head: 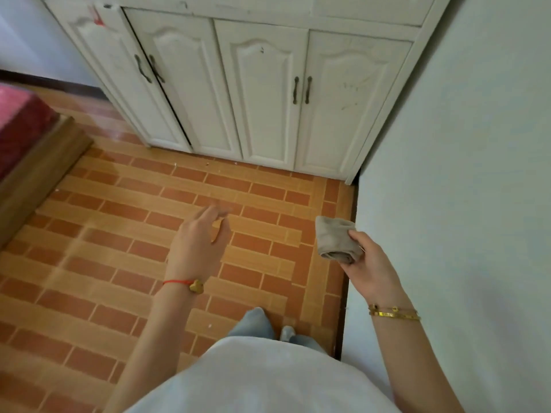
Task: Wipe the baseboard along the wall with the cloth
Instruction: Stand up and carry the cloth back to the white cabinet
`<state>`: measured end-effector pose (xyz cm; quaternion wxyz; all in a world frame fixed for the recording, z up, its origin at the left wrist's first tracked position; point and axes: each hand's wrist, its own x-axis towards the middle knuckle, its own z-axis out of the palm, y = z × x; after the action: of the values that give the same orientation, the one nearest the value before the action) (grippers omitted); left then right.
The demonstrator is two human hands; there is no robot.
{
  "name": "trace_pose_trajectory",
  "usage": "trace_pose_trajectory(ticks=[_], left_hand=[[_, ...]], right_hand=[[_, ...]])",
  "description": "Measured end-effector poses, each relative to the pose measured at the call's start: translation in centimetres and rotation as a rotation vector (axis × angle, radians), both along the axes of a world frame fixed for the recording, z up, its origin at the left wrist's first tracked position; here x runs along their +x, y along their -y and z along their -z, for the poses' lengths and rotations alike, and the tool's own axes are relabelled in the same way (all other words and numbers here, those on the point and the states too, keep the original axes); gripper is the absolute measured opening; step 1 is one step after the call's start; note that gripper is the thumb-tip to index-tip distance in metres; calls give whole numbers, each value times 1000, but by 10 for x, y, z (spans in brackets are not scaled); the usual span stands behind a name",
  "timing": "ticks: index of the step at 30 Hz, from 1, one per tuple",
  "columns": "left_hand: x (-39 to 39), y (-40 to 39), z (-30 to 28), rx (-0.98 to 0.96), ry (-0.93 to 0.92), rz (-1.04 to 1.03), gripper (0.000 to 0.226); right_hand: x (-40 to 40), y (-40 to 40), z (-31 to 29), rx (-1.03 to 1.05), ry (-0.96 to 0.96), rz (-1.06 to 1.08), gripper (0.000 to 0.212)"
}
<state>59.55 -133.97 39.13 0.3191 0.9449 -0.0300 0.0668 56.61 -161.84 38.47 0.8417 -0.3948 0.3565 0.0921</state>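
A folded grey cloth (337, 239) is gripped in my right hand (369, 266), held in the air just left of the pale wall on the right. The dark baseboard (348, 278) runs as a thin strip along the foot of that wall, from beside my feet up to the cabinet corner. The cloth hangs above the floor and is apart from the baseboard. My left hand (198, 242) hovers over the tiled floor with fingers spread and nothing in it.
A white cabinet (262, 93) with several doors stands ahead against the far wall. A wooden bed frame (38, 171) with a red cover juts in at the left. The floor (119, 234) is orange brick-pattern tile with a few crumbs near the cabinet. My feet (268, 326) stand close to the right wall.
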Motion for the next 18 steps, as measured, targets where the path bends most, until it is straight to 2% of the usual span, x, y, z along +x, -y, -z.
trace_pose_trajectory(ticks=[6,18], left_hand=[[-16,-39,0,29,-41,-163,25],[10,-131,-1,91,-19,-262,22]], right_hand=[[28,-34,-3,4,15,-161,23],[99,-123,-17,16,55,-260,20]])
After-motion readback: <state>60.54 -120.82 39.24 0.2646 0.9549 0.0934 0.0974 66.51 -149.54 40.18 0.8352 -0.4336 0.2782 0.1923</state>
